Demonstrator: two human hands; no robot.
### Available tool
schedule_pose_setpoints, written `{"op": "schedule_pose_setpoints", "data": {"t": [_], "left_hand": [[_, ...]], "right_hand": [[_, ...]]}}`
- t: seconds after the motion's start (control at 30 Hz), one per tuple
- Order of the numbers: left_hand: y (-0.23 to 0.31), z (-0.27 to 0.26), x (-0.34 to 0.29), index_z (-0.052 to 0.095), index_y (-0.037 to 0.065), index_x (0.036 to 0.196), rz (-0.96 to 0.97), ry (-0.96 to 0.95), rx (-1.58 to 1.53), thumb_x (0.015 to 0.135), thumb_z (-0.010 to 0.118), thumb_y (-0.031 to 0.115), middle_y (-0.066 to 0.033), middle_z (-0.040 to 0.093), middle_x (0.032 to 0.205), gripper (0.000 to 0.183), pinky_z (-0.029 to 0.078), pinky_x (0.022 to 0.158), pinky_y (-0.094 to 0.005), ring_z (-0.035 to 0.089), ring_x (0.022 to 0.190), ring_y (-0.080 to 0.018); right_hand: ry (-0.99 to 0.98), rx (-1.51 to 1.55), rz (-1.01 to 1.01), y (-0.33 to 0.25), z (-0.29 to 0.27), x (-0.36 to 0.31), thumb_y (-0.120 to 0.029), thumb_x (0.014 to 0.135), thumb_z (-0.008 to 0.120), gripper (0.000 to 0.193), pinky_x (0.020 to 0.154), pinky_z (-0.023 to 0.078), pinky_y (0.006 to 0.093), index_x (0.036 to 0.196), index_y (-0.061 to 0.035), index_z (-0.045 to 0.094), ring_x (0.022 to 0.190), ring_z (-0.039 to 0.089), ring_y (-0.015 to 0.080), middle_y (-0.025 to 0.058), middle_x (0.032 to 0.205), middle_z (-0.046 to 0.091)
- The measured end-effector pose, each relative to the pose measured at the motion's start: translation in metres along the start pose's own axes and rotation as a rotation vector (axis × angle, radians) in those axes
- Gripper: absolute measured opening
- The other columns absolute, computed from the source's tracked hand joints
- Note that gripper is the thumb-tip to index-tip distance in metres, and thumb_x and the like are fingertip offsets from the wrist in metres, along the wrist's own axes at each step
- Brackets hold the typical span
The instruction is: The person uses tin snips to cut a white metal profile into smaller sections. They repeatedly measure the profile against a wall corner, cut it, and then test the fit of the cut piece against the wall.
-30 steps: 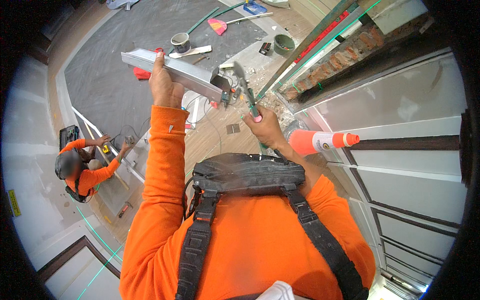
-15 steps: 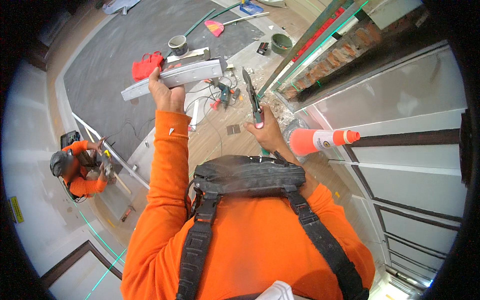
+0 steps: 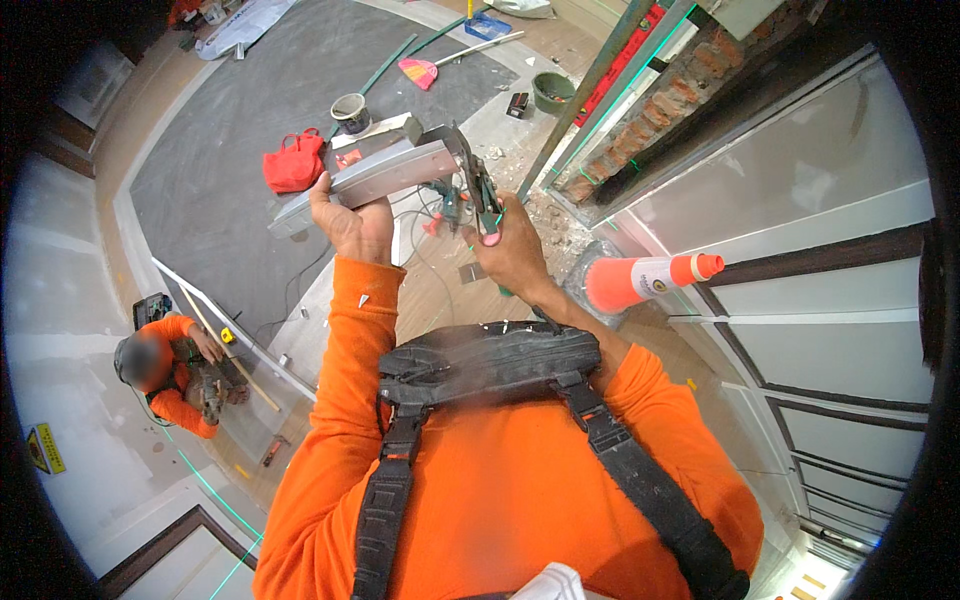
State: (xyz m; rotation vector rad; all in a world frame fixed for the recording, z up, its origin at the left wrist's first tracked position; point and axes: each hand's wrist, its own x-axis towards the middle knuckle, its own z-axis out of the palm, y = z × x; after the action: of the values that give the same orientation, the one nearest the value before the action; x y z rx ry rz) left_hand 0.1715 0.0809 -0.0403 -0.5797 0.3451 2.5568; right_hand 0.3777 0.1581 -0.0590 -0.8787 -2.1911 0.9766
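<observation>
metal channel (image 3: pixel 375 178) in left grip (image 3: pixel 350 222)

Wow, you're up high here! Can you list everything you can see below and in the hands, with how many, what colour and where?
metal channel piece: 1, grey, in left hand
snips: 1, dark with red-green handles, in right hand
traffic cone: 1, orange-white, lying by the wall
bag: 1, red, on grey floor
bucket: 1, dark, floor
tub: 1, green, floor
co-worker: 1, orange sleeves, lower left
left hand: 1, raised
right hand: 1, raised
</observation>
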Motion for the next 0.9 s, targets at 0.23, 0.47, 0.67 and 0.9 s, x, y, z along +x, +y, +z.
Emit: {"op": "schedule_pose_setpoints", "data": {"t": [0.23,0.47,0.67,0.9], "left_hand": [[-0.003,0.002,-0.002,0.05,-0.004,0.123,-0.022,-0.011,-0.016,0.087,0.061,0.02,-0.0158,0.061,0.11,0.044,0.048,0.103,-0.0456,0.062,0.104,-0.0283],[-0.002,-0.003,0.007,0.051,-0.003,0.121,0.009,-0.057,0.103,0.088,0.061,0.019,-0.017,0.061,0.111,0.042,0.047,0.104,-0.0478,0.06,0.108,-0.0298],[0.006,0.001,0.006,0.051,-0.003,0.118,0.02,-0.089,0.249,0.087,0.062,0.019,-0.0165,0.061,0.107,0.04,0.047,0.102,-0.049,0.06,0.107,-0.0313],[0.013,0.009,0.005,0.051,0.0,0.112,0.013,-0.088,0.265,0.086,0.063,0.015,-0.0159,0.062,0.102,0.032,0.049,0.099,-0.0474,0.061,0.1,-0.0302]], "right_hand": [[-0.162,0.059,0.204,-0.008,-0.011,0.005,-0.032,0.084,0.076,0.045,0.074,0.053,0.0444,0.11,0.0017,0.06,0.082,0.07,0.0342,0.0189,0.084,0.069],[0.001,0.046,-0.07,0.008,0.004,0.006,-0.031,0.084,0.076,0.041,0.07,0.054,0.0409,0.104,0.0018,0.063,0.077,0.071,0.0314,0.0169,0.083,0.071],[-0.297,0.016,0.237,-0.008,-0.025,0.008,-0.03,0.083,0.076,0.047,0.073,0.05,0.0383,0.113,-0.0003,0.056,0.082,0.063,0.0245,0.0153,0.09,0.065],[-0.247,0.277,0.014,0.017,-0.002,-0.002,-0.026,0.085,0.074,0.043,0.074,0.052,0.0393,0.116,-0.0015,0.058,0.079,0.069,0.0284,0.013,0.084,0.069]]}}
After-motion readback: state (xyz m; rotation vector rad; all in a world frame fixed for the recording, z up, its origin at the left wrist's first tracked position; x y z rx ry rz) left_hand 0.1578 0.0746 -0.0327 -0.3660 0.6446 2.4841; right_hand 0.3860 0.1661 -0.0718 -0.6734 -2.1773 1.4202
